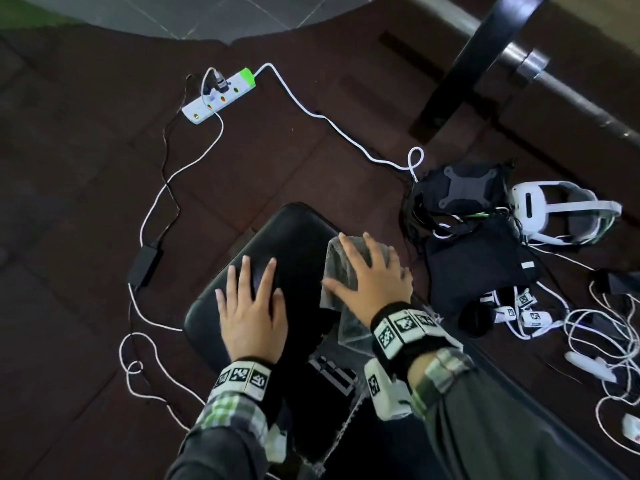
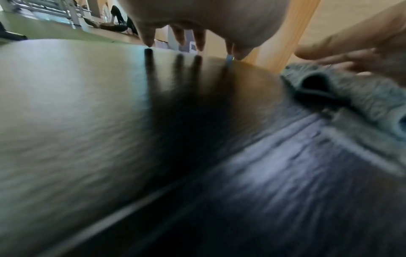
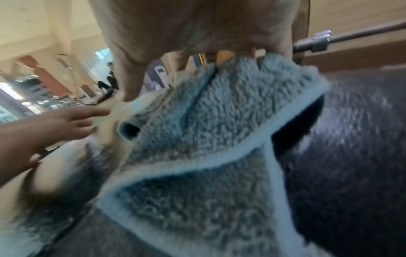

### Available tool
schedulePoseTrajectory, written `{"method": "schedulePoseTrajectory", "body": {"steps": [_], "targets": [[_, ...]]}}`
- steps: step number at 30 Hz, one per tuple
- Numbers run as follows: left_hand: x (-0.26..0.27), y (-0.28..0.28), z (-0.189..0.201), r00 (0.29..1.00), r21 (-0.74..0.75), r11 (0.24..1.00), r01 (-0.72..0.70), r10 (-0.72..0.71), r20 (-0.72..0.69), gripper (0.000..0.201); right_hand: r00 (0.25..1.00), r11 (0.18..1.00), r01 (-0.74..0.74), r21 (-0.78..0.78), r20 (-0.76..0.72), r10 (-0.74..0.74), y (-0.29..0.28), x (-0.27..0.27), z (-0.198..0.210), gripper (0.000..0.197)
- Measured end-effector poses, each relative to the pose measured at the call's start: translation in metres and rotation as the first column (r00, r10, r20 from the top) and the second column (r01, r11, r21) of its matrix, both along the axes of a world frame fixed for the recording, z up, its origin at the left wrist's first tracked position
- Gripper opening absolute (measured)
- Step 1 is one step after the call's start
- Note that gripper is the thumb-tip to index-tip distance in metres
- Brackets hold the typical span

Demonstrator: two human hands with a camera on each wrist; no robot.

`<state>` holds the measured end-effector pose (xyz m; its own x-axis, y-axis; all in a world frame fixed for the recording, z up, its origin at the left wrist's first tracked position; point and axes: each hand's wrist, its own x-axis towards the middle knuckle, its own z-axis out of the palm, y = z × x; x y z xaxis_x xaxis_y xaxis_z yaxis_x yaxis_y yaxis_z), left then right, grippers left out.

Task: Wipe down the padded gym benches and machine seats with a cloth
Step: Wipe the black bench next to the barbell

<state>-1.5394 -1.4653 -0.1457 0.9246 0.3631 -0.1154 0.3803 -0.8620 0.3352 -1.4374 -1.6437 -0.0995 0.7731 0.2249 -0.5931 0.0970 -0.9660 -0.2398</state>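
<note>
Left hand (image 2: 208, 19) at top of picture, fingers (image 2: 147, 37) straight, tips down on black pad (image 2: 77, 107). Pad shiny, dark finger shapes mirrored under tips. Gray fuzzy cloth (image 2: 360, 93) at right, on pad, bunched with folds. Right hand (image 2: 356, 50) flat on top of cloth, fingers spread. Near part of pad blurry. Wood-colored post (image 2: 292, 26) behind hands. Green floor (image 2: 44, 29) and gym machines far off at top left, too blurry to tell more.
</note>
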Motion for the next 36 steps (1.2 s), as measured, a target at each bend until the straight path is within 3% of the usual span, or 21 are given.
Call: {"method": "schedulePoseTrajectory", "body": {"steps": [3, 5, 8, 10, 14, 19, 22, 26, 30, 33, 36], "targets": [[-0.016, 0.005, -0.012, 0.996, 0.049, 0.996, 0.080, -0.079, -0.028, 0.053, 0.999, 0.998, 0.040, 0.047, 0.032, -0.042, -0.022, -0.003, -0.010, 0.061], [-0.018, 0.006, -0.016, 0.996, 0.062, 0.995, 0.083, -0.081, -0.033, 0.053, 0.988, 0.979, 0.149, 0.141, 0.008, -0.152, -0.048, -0.009, -0.014, 0.058], [-0.018, 0.005, -0.017, 0.997, 0.058, 0.997, 0.053, -0.050, -0.054, 0.054, 0.912, 0.866, 0.411, 0.285, -0.132, -0.389, -0.087, -0.017, -0.014, 0.051], [-0.019, 0.003, -0.016, 0.998, 0.061, 0.997, 0.047, -0.044, -0.045, 0.053, 0.878, 0.833, 0.476, 0.282, -0.210, -0.430, -0.102, -0.021, -0.013, 0.046], [-0.020, 0.002, -0.017, 0.999, 0.065, 0.997, 0.033, -0.032, -0.020, 0.053, 0.905, 0.874, 0.408, 0.264, -0.242, -0.349, -0.077, -0.002, -0.007, 0.045], [-0.020, 0.002, -0.015, 1.000, 0.057, 0.998, 0.024, -0.025, 0.011, 0.053, 0.976, 0.952, 0.175, 0.250, -0.172, -0.134, 0.012, 0.066, -0.020, 0.049], [-0.019, 0.002, -0.014, 1.000, 0.049, 0.999, 0.022, -0.023, 0.014, 0.052, 0.980, 0.951, 0.134, 0.277, -0.177, -0.086, 0.049, 0.090, -0.026, 0.051], [-0.019, 0.003, -0.013, 1.000, 0.030, 0.999, 0.019, -0.020, 0.012, 0.053, 0.971, 0.903, 0.213, 0.374, -0.187, -0.152, 0.032, 0.079, -0.026, 0.053], [-0.017, 0.004, -0.012, 1.000, 0.013, 1.000, 0.020, -0.020, 0.003, 0.053, 0.941, 0.882, 0.321, 0.346, -0.226, -0.253, -0.014, 0.054, -0.028, 0.080], [-0.019, 0.005, -0.013, 1.000, 0.011, 1.000, 0.026, -0.026, 0.007, 0.053, 0.928, 0.879, 0.354, 0.319, -0.238, -0.287, -0.018, 0.052, -0.024, 0.066], [-0.018, 0.005, -0.013, 0.999, -0.001, 0.999, 0.036, -0.036, 0.010, 0.053, 0.956, 0.911, 0.272, 0.312, -0.195, -0.218, 0.011, 0.070, -0.021, 0.049]]}}
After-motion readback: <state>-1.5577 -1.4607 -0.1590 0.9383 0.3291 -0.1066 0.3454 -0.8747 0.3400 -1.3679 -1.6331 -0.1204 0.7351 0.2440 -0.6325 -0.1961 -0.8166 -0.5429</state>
